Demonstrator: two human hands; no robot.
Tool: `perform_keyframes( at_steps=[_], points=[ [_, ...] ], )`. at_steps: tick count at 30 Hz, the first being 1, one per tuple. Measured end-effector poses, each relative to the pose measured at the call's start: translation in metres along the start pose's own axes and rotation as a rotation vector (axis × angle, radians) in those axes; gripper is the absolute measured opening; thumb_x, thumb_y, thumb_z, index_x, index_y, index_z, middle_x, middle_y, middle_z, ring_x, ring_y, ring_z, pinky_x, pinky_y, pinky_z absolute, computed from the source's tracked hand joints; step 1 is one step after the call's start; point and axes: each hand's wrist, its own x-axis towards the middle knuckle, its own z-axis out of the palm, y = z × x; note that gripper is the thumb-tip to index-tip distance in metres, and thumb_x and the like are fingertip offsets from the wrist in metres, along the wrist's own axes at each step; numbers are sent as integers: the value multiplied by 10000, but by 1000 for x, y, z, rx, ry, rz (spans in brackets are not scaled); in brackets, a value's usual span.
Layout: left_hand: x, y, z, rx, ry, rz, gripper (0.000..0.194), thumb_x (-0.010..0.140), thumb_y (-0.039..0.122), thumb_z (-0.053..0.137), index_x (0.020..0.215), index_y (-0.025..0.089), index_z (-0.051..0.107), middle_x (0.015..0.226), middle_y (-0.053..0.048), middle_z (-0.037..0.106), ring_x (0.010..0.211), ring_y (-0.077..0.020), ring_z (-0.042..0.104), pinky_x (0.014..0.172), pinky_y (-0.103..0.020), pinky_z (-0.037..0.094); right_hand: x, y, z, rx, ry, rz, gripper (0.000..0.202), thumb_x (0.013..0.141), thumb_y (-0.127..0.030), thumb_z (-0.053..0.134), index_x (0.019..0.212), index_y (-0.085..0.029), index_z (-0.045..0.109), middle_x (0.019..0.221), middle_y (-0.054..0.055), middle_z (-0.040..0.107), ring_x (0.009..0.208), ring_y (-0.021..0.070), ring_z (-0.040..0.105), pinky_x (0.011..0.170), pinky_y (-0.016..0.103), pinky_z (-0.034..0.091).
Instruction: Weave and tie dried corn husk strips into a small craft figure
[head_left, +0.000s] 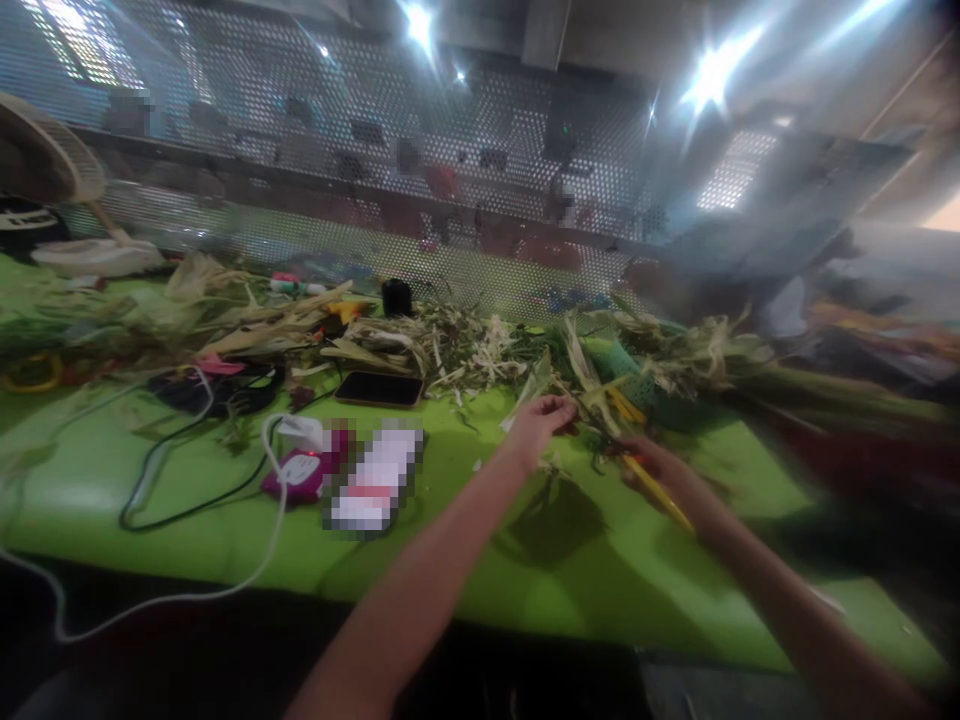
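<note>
My left hand is closed in a pinch over the table, beside a bunch of dry corn-husk-like leaves. What lies between its fingertips is too small to make out. My right hand wraps round a slim yellow-handled tool, whose handle points back toward my wrist; its working end is hidden and blurred. More yellow pieces show just beyond that hand. A thin leafy scrap is below my left hand, above a dark shadow.
A heap of pale shavings and dry leaves spreads along the back of the green table. A black phone, a blurred-out screen and a purple power block with cables lie left. A long leafy bundle lies right.
</note>
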Motion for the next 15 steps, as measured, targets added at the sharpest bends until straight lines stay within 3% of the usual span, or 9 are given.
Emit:
perform_keyframes(
  at_steps=[9,13,15],
  points=[
    [-2,7,-2,49,30,-10,198,692,301,792,710,152,662,697,-23,634,630,-118,583,765,-317,469,-14,3,0,-85,84,61,461,784,-512,655,1128,-205,649,1012,91,738,865,262,684,745,365,556],
    [-3,12,-3,18,70,12,169,697,280,781,694,160,662,687,-17,616,629,-116,556,777,-326,461,-35,33,-15,-310,107,49,418,795,-460,628,1150,-241,664,1047,79,743,900,289,688,810,433,550],
    [-3,12,-3,5,76,22,154,693,267,781,689,162,669,683,-16,608,632,-115,546,764,-319,453,-46,54,-27,-400,39,2,378,783,-410,620,1119,-252,693,1119,83,728,975,306,675,866,453,533]
  ],
)
